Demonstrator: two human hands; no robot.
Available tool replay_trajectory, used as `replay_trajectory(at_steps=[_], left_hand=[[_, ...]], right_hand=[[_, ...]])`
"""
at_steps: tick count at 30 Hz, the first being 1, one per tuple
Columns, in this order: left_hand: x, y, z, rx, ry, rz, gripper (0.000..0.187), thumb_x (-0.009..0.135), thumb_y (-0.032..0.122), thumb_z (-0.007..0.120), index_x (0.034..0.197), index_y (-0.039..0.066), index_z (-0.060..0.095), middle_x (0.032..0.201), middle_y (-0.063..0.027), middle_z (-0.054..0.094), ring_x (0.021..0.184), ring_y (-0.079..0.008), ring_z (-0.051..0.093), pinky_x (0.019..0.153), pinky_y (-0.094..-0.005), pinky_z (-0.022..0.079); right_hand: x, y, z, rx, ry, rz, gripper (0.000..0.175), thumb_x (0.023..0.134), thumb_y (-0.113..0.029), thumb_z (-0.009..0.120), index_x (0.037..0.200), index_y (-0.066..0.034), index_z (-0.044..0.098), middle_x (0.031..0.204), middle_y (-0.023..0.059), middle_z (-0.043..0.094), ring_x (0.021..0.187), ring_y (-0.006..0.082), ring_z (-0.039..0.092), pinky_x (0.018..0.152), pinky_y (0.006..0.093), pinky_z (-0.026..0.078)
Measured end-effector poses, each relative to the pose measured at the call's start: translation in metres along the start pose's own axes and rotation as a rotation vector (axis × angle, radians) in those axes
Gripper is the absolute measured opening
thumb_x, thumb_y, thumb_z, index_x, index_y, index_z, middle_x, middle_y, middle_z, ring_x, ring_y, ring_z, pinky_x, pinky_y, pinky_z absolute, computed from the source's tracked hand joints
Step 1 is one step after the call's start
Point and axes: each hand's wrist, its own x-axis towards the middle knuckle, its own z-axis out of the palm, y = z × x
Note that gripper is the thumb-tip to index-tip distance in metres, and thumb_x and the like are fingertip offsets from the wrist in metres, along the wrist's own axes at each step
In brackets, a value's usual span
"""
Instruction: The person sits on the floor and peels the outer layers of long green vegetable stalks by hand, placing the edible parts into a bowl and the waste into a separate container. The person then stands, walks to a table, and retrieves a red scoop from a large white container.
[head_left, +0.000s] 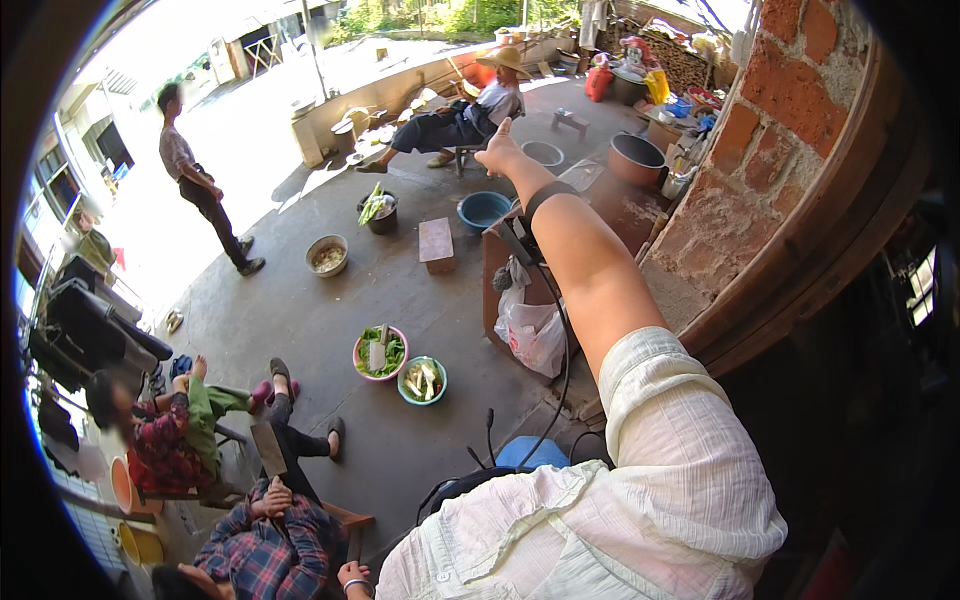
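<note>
My right arm stretches forward across the view, and my right hand (498, 150) is raised with a finger extended and nothing in it. A black strap (551, 199) with a small dark device circles that forearm. Behind the hand, in the distance, a person in a straw hat (487, 105) sits leaning back. My left hand (355, 576), with a bracelet at the wrist, shows at the bottom edge beside a dark upright piece (355, 541); whether it grips anything is unclear. On the floor ahead lie a pink-rimmed basin (403, 341) of leafy greens with a cleaver (377, 352) on top, and a teal basin (444, 381) of pale cut vegetables.
A person in a plaid shirt (259, 544) holds a cleaver (268, 450) at lower left; another sits beyond (165, 435). Someone stands (187, 165) farther back. A plastic bag (532, 337) hangs from the brown counter (600, 202). A blue basin (484, 210) and a low block (436, 240) occupy the floor.
</note>
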Motion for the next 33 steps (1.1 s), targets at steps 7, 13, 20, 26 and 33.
replay_trajectory(at_steps=[7,13,20,26,33], left_hand=[[0.102,0.148,0.047,0.041,-0.044,0.117,0.015,0.081,0.011,0.048,0.09,0.0,0.055,0.06,-0.0149,0.058,0.042,-0.0212,0.053,0.039,-0.0293,0.044],[0.121,0.238,0.19,0.244,-0.182,-0.031,0.015,0.082,0.01,0.048,0.089,0.0,0.055,0.06,-0.0138,0.058,0.043,-0.0199,0.054,0.04,-0.0288,0.045],[0.142,0.333,0.276,0.335,-0.29,-0.046,0.014,0.082,0.009,0.047,0.088,-0.001,0.055,0.06,-0.0125,0.058,0.044,-0.0183,0.054,0.041,-0.0282,0.045],[0.173,0.375,0.219,0.335,-0.275,0.032,0.014,0.083,0.009,0.047,0.087,-0.001,0.055,0.059,-0.0113,0.058,0.045,-0.017,0.054,0.042,-0.0276,0.046],[0.189,0.44,0.23,0.222,-0.182,0.366,0.013,0.081,0.008,0.05,0.084,-0.001,0.058,0.064,-0.0077,0.06,0.049,-0.0121,0.055,0.047,-0.0248,0.046]], right_hand=[[0.127,0.095,-0.059,0.225,0.213,0.33,0.098,0.072,-0.015,0.059,0.131,-0.005,-0.019,0.094,0.0194,0.057,0.058,0.0213,0.06,0.048,0.031,0.049],[0.222,0.207,-0.103,0.463,0.313,0.628,0.078,0.076,-0.013,0.054,0.131,0.0022,0.002,0.097,0.0158,0.056,0.062,0.018,0.06,0.046,0.0277,0.048],[0.263,0.283,-0.139,0.322,0.536,0.682,0.085,0.077,-0.008,0.051,0.136,-0.0183,-0.01,0.077,0.0127,0.061,0.055,0.0168,0.057,0.044,0.028,0.045],[0.259,0.223,-0.113,0.33,0.276,0.408,0.079,0.074,-0.014,0.059,0.135,-0.0041,0.009,0.087,0.013,0.057,0.054,0.015,0.055,0.04,0.0261,0.042],[0.256,0.101,-0.046,0.256,-0.165,-0.133,0.079,0.077,-0.014,0.06,0.136,-0.0056,0.008,0.081,0.0071,0.06,0.061,0.0108,0.056,0.055,0.0226,0.044]])
